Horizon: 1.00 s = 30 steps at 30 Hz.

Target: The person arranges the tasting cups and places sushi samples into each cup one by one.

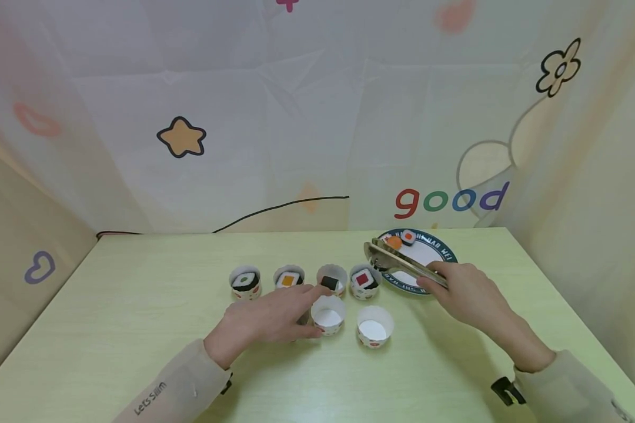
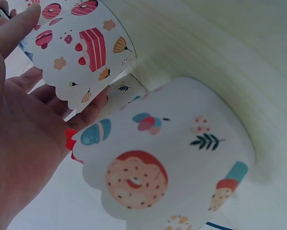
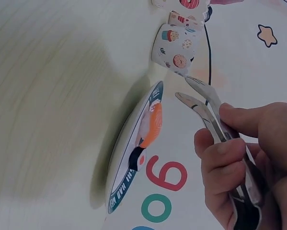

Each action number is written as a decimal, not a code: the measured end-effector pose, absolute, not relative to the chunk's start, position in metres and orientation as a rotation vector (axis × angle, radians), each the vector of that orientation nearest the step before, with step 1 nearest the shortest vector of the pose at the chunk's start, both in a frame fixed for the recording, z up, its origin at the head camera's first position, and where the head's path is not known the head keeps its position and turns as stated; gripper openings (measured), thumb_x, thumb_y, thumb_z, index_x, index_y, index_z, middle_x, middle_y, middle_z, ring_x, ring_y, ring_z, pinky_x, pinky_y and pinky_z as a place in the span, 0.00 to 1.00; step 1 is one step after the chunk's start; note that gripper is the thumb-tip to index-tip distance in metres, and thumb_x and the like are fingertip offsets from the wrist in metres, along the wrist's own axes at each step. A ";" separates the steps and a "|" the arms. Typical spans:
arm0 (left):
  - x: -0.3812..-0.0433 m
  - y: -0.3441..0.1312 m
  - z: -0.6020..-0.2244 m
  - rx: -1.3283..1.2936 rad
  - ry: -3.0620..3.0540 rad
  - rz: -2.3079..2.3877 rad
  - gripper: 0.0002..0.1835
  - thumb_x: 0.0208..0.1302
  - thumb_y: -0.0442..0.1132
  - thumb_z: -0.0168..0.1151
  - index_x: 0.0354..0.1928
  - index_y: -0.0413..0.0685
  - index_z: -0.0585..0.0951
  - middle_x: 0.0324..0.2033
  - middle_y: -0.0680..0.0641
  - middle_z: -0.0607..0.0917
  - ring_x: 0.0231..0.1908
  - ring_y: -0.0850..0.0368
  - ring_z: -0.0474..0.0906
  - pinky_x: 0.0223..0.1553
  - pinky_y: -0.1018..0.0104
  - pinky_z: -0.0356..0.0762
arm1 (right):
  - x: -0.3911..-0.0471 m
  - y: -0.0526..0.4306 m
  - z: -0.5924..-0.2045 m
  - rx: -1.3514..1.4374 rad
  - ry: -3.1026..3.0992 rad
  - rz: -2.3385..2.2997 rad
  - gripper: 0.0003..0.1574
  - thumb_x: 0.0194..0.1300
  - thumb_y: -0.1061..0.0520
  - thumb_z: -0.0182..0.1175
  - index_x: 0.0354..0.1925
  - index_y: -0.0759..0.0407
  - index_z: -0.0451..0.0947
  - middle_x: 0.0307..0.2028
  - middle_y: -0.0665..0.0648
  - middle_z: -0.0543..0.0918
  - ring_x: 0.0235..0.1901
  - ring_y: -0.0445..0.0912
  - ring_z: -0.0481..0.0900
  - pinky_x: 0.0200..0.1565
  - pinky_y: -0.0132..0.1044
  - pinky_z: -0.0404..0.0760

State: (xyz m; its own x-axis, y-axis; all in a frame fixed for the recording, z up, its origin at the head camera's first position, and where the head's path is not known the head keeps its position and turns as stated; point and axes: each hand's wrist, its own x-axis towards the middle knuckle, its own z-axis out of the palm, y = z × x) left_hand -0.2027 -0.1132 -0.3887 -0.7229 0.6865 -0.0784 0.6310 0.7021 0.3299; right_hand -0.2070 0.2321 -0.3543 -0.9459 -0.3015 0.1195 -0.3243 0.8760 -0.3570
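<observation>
My left hand (image 1: 275, 314) spans a white paper cup (image 1: 328, 317) in the front row, thumb low on its near side and a finger by its far rim. That cup's bare inside shows. Another printed cup (image 2: 181, 153) stands under the palm, mostly hidden in the head view. My right hand (image 1: 468, 294) grips metal tongs (image 1: 407, 264) over the left part of a blue-rimmed plate (image 1: 447, 249). The tongs' tips stand slightly apart with nothing between them in the right wrist view. Orange-topped sushi (image 3: 154, 125) and a small sushi roll (image 1: 408, 237) lie on the plate.
Behind the left hand, a row of paper cups holds sushi pieces: a round roll (image 1: 244, 282), a yellow-centred one (image 1: 287, 279), a black-topped one (image 1: 330, 283) and a red-centred one (image 1: 363, 278). A bare-inside cup (image 1: 374, 328) stands front right. A printed cloth (image 1: 233, 147) hangs behind the table.
</observation>
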 end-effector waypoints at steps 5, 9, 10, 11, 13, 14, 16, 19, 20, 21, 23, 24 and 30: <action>-0.203 -0.114 -0.389 1.056 2.712 0.424 0.37 0.70 0.57 0.66 0.74 0.55 0.65 0.59 0.52 0.79 0.52 0.60 0.77 0.54 0.60 0.75 | -0.206 0.230 -0.352 0.501 -3.003 0.579 0.16 0.73 0.52 0.64 0.46 0.65 0.84 0.19 0.49 0.69 0.20 0.44 0.66 0.22 0.38 0.62; -0.203 -0.114 -0.389 1.058 2.712 0.424 0.36 0.70 0.56 0.66 0.74 0.55 0.65 0.59 0.53 0.79 0.50 0.61 0.77 0.54 0.61 0.75 | -0.206 0.230 -0.351 0.494 -3.011 0.558 0.17 0.73 0.51 0.64 0.46 0.65 0.84 0.19 0.50 0.70 0.20 0.45 0.67 0.23 0.38 0.62; -0.203 -0.114 -0.389 1.057 2.713 0.424 0.36 0.70 0.57 0.66 0.74 0.55 0.65 0.59 0.53 0.79 0.50 0.61 0.77 0.54 0.61 0.75 | -0.205 0.231 -0.351 0.489 -3.014 0.554 0.17 0.72 0.51 0.64 0.46 0.65 0.84 0.19 0.50 0.70 0.20 0.45 0.67 0.23 0.38 0.62; -0.202 -0.114 -0.389 1.053 2.713 0.423 0.36 0.70 0.57 0.66 0.74 0.55 0.65 0.59 0.53 0.79 0.51 0.61 0.77 0.54 0.61 0.75 | -0.205 0.231 -0.350 0.485 -3.017 0.550 0.17 0.72 0.51 0.64 0.46 0.65 0.84 0.19 0.50 0.70 0.20 0.45 0.67 0.23 0.39 0.62; -0.202 -0.114 -0.389 1.045 2.714 0.423 0.36 0.70 0.57 0.66 0.74 0.56 0.65 0.60 0.52 0.79 0.52 0.60 0.77 0.55 0.60 0.75 | -0.205 0.232 -0.350 0.472 -3.031 0.551 0.19 0.73 0.50 0.64 0.47 0.66 0.83 0.20 0.50 0.71 0.20 0.45 0.67 0.23 0.39 0.62; -0.202 -0.114 -0.389 1.040 2.715 0.422 0.36 0.70 0.57 0.66 0.74 0.56 0.65 0.60 0.52 0.79 0.53 0.60 0.77 0.55 0.60 0.75 | -0.205 0.233 -0.350 0.466 -3.037 0.555 0.19 0.73 0.49 0.64 0.47 0.66 0.83 0.20 0.50 0.71 0.20 0.45 0.67 0.23 0.39 0.62; -0.202 -0.114 -0.389 1.033 2.715 0.423 0.36 0.70 0.57 0.66 0.74 0.57 0.65 0.60 0.52 0.79 0.53 0.60 0.76 0.55 0.60 0.75 | -0.204 0.234 -0.350 0.458 -3.045 0.557 0.20 0.73 0.49 0.64 0.47 0.66 0.83 0.20 0.50 0.72 0.20 0.45 0.67 0.23 0.39 0.62; -0.202 -0.115 -0.389 1.036 2.718 0.424 0.36 0.70 0.57 0.66 0.74 0.56 0.65 0.59 0.53 0.79 0.51 0.61 0.76 0.55 0.60 0.75 | -0.204 0.236 -0.349 0.459 -3.047 0.549 0.20 0.72 0.48 0.64 0.47 0.66 0.83 0.21 0.50 0.72 0.20 0.45 0.67 0.23 0.39 0.62; -0.202 -0.115 -0.389 1.038 2.719 0.425 0.36 0.70 0.57 0.66 0.74 0.56 0.65 0.59 0.53 0.80 0.51 0.61 0.76 0.54 0.60 0.75 | -0.204 0.237 -0.349 0.458 -3.047 0.546 0.21 0.72 0.48 0.64 0.47 0.66 0.83 0.21 0.50 0.72 0.20 0.45 0.67 0.23 0.39 0.62; -0.202 -0.115 -0.389 1.041 2.720 0.425 0.36 0.70 0.57 0.66 0.74 0.56 0.65 0.58 0.53 0.80 0.51 0.61 0.76 0.54 0.60 0.75 | -0.204 0.238 -0.348 0.458 -3.048 0.542 0.21 0.72 0.48 0.64 0.48 0.66 0.83 0.21 0.50 0.72 0.21 0.45 0.67 0.23 0.39 0.62; -0.202 -0.115 -0.389 1.040 2.720 0.424 0.36 0.70 0.57 0.66 0.74 0.56 0.65 0.59 0.53 0.80 0.51 0.61 0.76 0.54 0.60 0.75 | -0.204 0.240 -0.348 0.456 -3.053 0.536 0.22 0.72 0.48 0.64 0.49 0.67 0.83 0.21 0.50 0.72 0.21 0.45 0.67 0.23 0.39 0.62; -0.201 -0.115 -0.389 1.038 2.719 0.424 0.36 0.70 0.57 0.66 0.74 0.56 0.65 0.59 0.53 0.80 0.51 0.61 0.76 0.54 0.60 0.74 | -0.204 0.241 -0.348 0.454 -3.055 0.533 0.22 0.72 0.48 0.64 0.49 0.67 0.83 0.21 0.50 0.72 0.21 0.45 0.67 0.23 0.39 0.63; -0.201 -0.115 -0.388 1.034 2.710 0.428 0.36 0.71 0.57 0.65 0.74 0.57 0.65 0.60 0.53 0.79 0.53 0.60 0.76 0.56 0.60 0.74 | -0.203 0.247 -0.350 0.433 -3.057 0.526 0.21 0.73 0.47 0.64 0.47 0.66 0.82 0.22 0.50 0.74 0.21 0.46 0.68 0.23 0.39 0.65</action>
